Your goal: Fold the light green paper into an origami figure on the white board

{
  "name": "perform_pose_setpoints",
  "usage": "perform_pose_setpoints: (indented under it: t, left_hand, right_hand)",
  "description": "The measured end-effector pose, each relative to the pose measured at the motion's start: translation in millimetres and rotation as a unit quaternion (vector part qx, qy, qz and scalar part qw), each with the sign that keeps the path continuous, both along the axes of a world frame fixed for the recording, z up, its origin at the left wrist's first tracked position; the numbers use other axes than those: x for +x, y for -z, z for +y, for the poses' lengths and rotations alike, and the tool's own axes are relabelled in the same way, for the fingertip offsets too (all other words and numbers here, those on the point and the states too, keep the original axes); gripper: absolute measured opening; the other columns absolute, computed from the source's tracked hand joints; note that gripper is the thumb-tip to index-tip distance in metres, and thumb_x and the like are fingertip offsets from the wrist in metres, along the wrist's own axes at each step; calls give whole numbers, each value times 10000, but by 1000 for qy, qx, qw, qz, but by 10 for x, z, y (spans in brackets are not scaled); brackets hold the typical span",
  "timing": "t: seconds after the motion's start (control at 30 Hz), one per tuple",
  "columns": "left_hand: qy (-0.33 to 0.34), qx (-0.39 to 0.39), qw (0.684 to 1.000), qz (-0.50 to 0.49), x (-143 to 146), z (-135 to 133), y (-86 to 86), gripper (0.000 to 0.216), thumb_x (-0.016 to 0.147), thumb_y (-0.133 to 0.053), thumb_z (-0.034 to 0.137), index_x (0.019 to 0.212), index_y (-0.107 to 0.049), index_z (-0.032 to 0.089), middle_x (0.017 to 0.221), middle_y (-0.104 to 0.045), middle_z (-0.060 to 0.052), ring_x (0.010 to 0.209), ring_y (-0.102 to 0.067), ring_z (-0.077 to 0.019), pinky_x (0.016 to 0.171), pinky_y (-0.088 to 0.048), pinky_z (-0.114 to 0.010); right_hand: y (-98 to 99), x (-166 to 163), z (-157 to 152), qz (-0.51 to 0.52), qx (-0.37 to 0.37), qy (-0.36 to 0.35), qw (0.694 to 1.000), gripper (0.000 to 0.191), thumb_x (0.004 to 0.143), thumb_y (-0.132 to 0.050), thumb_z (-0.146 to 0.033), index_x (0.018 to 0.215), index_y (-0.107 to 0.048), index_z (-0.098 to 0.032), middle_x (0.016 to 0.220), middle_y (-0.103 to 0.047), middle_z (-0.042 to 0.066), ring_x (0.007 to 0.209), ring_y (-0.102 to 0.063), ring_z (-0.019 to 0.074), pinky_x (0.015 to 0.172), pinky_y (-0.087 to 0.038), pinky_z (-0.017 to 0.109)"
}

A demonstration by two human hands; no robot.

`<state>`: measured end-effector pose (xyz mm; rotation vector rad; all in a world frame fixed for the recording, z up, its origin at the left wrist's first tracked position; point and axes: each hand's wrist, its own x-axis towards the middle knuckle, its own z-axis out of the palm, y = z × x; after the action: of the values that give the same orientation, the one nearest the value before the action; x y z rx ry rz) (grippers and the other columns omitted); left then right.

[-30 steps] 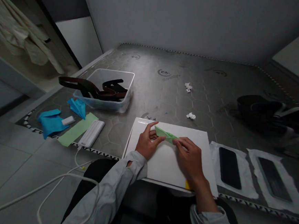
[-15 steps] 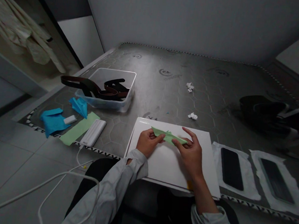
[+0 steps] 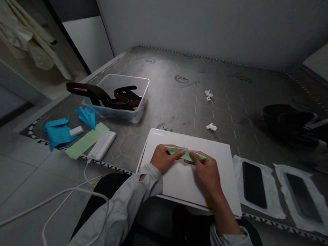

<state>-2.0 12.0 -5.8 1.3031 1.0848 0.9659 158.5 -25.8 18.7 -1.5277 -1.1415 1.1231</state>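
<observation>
A folded piece of green paper (image 3: 187, 155) is held between my two hands, just over a white box (image 3: 176, 181) at the mattress edge. My left hand (image 3: 164, 158) pinches its left part, thumb along the near side. From the right, my right hand (image 3: 206, 171) grips it with the thumb pressed near the middle. The two thumbs almost meet at the centre, where a small crumpled bit sticks up. My fingers behind the paper are partly hidden.
To the left lie a green paper strip (image 3: 88, 141), a white power bank (image 3: 102, 146) with a cable, blue folded paper (image 3: 59, 133) and a clear tub (image 3: 119, 113) holding a belt (image 3: 109, 98). Two phones (image 3: 254, 185) rest on white sheets at right; crumpled tissues (image 3: 211, 127) lie beyond.
My right hand has shifted inward along the green paper, its thumb now close to the left one. Its raised index finger has come down onto the paper.
</observation>
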Motion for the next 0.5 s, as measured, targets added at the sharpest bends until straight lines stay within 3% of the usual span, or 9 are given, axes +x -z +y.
perform_pose_setpoints:
  t: [0.1, 0.23, 0.5]
  left_hand:
    - [-19, 2, 1000, 7, -5, -9, -35, 252, 741, -738, 363, 871, -790, 152, 781, -790, -68, 659, -700, -189, 614, -540, -268]
    - [-36, 3, 999, 11, -4, -12, -83, 244, 745, -731, 362, 838, -792, 146, 696, -774, -50, 603, -687, -176, 566, -532, -252]
    - [-130, -80, 984, -91, 41, 36, -25, 358, 693, -759, 479, 720, -752, 122, 576, -731, -30, 484, -676, -155, 486, -559, -239]
  right_hand:
    - [21, -9, -4, -4, -6, 19, 1000, 393, 815, -614, -534, 900, -740, -172, 822, -779, 56, 627, -722, 211, 636, -565, 317]
    - [17, -9, -2, -9, -12, 80, 997, 400, 737, -696, -545, 856, -733, -164, 717, -761, 43, 593, -717, 222, 538, -527, 283]
    - [54, 20, 1, 13, 3, 117, 993, 526, 845, -505, -631, 853, -713, -148, 629, -726, 47, 573, -706, 206, 574, -542, 297]
